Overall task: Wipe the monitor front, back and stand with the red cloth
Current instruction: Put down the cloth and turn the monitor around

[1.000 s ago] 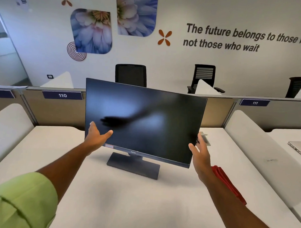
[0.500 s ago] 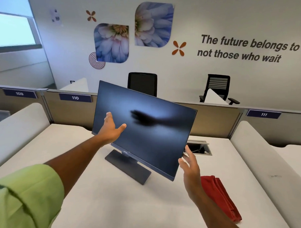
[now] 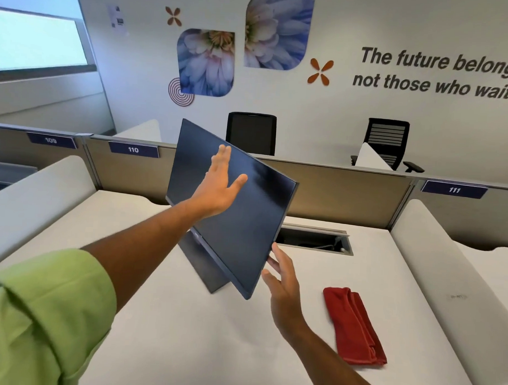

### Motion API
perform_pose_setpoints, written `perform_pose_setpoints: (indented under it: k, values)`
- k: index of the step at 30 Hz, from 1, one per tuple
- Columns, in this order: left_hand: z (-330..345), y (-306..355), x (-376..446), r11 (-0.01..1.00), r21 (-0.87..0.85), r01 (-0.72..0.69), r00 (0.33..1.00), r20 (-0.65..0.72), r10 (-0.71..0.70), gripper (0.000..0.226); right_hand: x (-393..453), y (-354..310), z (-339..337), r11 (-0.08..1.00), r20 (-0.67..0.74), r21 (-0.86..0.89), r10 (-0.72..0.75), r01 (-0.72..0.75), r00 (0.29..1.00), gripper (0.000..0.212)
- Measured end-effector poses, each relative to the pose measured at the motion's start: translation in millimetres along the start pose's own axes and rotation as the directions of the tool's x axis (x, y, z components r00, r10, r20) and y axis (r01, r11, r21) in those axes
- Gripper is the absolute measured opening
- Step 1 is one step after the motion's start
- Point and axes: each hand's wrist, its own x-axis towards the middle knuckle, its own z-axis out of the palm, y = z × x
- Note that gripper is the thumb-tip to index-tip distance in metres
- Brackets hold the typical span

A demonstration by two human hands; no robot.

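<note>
A dark monitor [image 3: 246, 218] stands on the white desk [image 3: 184, 334], turned so its screen faces left and its right edge points toward me. My left hand [image 3: 218, 185] lies flat and open against the screen, fingers straight. My right hand [image 3: 282, 282] is open beside the monitor's lower right corner, fingertips touching its edge. The stand's base [image 3: 200, 265] shows below the screen. The red cloth [image 3: 353, 325] lies folded on the desk, right of my right hand and apart from it.
An open cable hatch [image 3: 314, 240] is sunk in the desk behind the monitor. Padded dividers [image 3: 446, 271] flank the desk on both sides, and a partition [image 3: 348, 192] labelled 110 and 111 runs along the back. Two black chairs [image 3: 250, 133] stand beyond it.
The monitor has swivelled further, its right edge swinging toward me. My left hand slid from the left edge onto the screen. My right hand followed the lower right corner. The cloth stayed put.
</note>
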Motion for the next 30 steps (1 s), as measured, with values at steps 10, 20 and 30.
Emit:
perform_pose_setpoints:
  k: [10,20,30]
  values:
    - [6,39,-7,0.952,0.237,-0.193,0.981,0.074,0.181,0.058,-17,-5,20,1.000,0.119,0.014,-0.010,0.009,0.993,0.062]
    - [-18,23,-22,0.949,0.231,-0.213,0.977,0.076,0.200,0.043,-31,-5,55,0.999,0.146,-0.004,-0.031,0.032,0.989,0.060]
    - [-37,0,-36,0.957,0.140,-0.255,0.966,0.074,0.247,0.037,-48,-8,90,0.999,0.185,-0.025,-0.040,0.045,0.982,0.061]
